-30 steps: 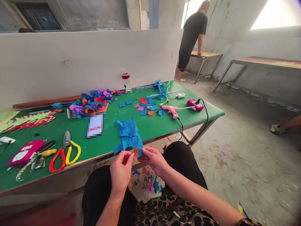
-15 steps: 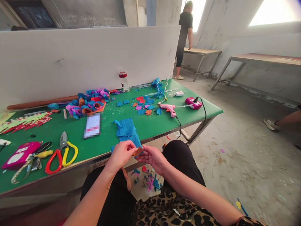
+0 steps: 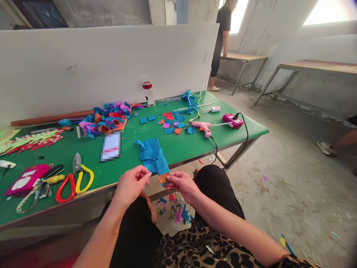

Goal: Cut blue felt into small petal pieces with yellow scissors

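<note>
The right hand (image 3: pixel 182 185) pinches a flat square of brown paper (image 3: pixel 163 178) — over crinkled blue paper (image 3: pixel 153 153) — at the smooth green table's (image 3: pixel 108 172) edge; the left hand (image 3: pixel 131 185) curls loosely alongside, its hold unclear.

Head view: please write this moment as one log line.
right hand: pinches orange piece over blue paper; left hand: near orange piece, apart
</note>
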A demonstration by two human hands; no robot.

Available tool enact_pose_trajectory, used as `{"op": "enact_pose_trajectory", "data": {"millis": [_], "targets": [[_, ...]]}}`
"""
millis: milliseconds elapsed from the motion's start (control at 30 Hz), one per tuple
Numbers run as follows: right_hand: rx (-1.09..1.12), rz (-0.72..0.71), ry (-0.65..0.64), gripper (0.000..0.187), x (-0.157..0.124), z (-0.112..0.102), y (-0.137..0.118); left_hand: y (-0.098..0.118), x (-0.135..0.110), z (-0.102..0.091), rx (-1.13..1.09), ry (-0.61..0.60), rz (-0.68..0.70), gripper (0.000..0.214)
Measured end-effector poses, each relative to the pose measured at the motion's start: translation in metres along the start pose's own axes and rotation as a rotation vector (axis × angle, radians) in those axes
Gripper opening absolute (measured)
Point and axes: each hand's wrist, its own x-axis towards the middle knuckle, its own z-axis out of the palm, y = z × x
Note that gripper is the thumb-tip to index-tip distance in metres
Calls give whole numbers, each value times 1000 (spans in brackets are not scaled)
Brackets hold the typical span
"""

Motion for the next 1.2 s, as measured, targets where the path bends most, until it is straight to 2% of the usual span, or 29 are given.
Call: {"op": "enact_pose_trajectory", "data": {"millis": [100, 167, 200, 333, 400, 533, 700, 967, 1100, 1200], "targets": [[-8, 9, -6, 47, -2, 0, -2, -8, -18, -18, 365, 376, 83, 25], [-7, 12, -7, 47, -3, 0, -2, -8, -28, -22, 499, 543, 186, 29], [-5, 13, -4, 46, -3, -1, -2, -7, -31, -21, 508, 544, 273, 28], [6, 13, -11, 44, -4, 0, -2, -1, -29, -3, 558, 322, 662, 23], [15, 12, -21, 42, -4, 2, -2, -1, -23, 7, 615, 282, 759, 27], [22, 4, -25, 42, -4, 5, -2, -6, -10, 19, 638, 291, 875, 30], [31, 10, -26, 43, -4, 6, -2, -8, -7, 19, 625, 302, 924, 23], [33, 16, -35, 47, -3, 7, -3, -2, -8, 8, 570, 191, 927, 19], [45, 10, -43, 50, -4, 6, -4, -2, -9, 7, 376, 179, 791, 21], [80, 27, -28, 51, -5, 5, -5, 2, -10, 12, 252, 236, 637, 15]]}}
